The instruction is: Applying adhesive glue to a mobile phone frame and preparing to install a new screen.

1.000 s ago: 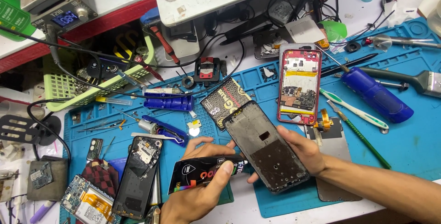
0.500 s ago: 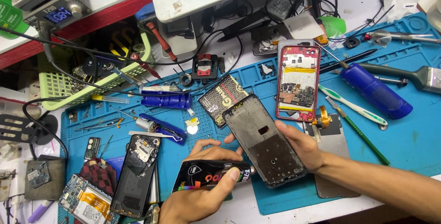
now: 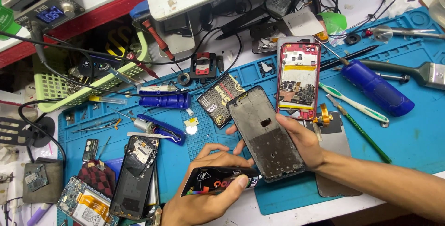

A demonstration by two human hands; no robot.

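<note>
A white workbench (image 3: 296, 214) is covered by a blue repair mat (image 3: 417, 133). On the mat are laid an opened red phone (image 3: 298, 80), a blue screwdriver (image 3: 378, 88), a toothbrush (image 3: 354, 102) and a black phone back (image 3: 135, 176).

Both arms are bare — the left hand (image 3: 204, 198) and right hand (image 3: 301, 140) wear no gloves, rings or sleeves.

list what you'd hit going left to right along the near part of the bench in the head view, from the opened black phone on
opened black phone → left hand with the black glue tube → bare phone frame → right hand → green-handled tool
</note>
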